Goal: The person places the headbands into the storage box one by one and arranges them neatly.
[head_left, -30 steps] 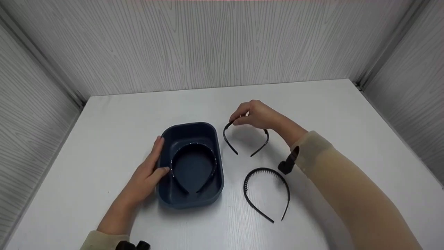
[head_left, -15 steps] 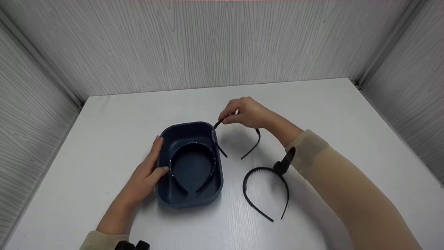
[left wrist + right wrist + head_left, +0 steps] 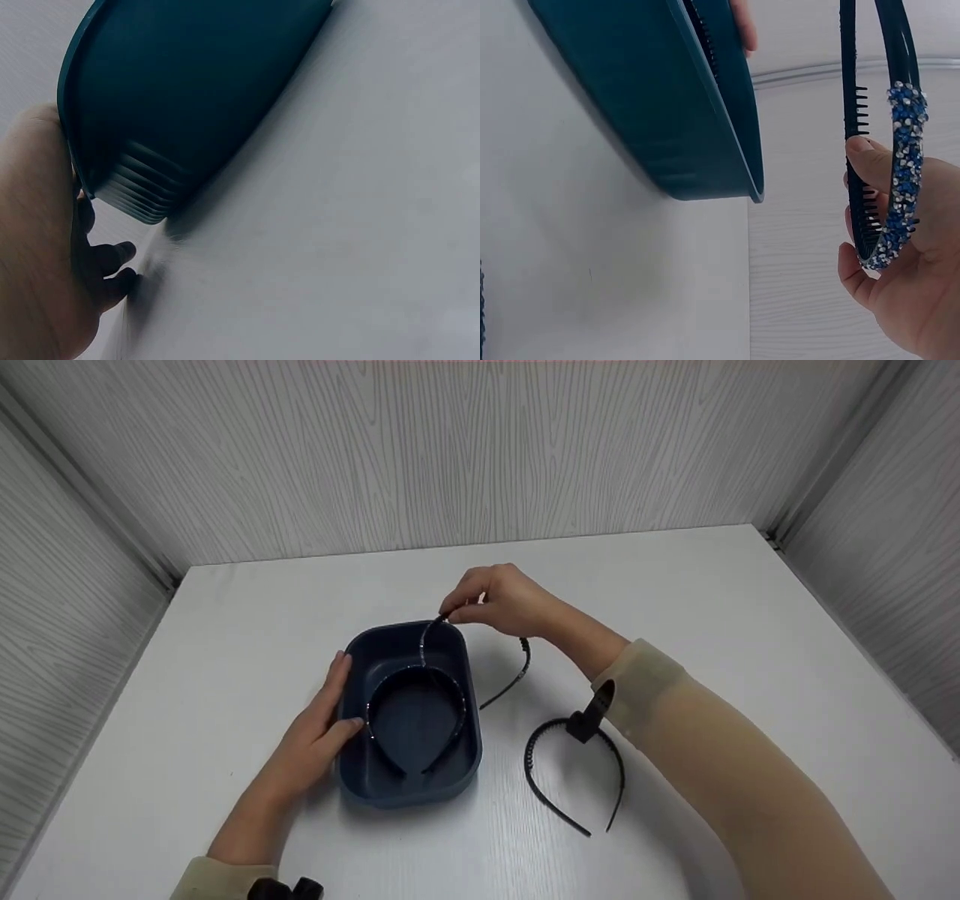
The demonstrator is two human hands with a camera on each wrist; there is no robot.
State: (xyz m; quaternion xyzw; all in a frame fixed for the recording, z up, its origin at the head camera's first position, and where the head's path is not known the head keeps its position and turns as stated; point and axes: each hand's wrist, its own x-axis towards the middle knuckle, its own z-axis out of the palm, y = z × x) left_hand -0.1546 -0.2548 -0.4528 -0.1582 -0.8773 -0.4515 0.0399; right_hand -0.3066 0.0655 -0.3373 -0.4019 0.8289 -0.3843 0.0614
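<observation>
My left hand grips the left side of a dark blue plastic basin, thumb over the rim and fingers along the outer wall. Inside the basin lies a black headband with small shiny studs. At the basin's back right corner, my right hand pinches a second headband between thumb and fingers. In the right wrist view, this held headband shows blue and silver rhinestones and inner comb teeth. One arm of it overlaps the basin in the head view; the other hangs outside the right rim.
A third headband, black and toothed, lies on the white table right of the basin, partly under the right wrist strap. Pale wood-grain panels enclose the table at the back and both sides.
My right hand has carried its headband left, from beside the basin to partly over its back right corner. The left hand and the basin have stayed in place.
</observation>
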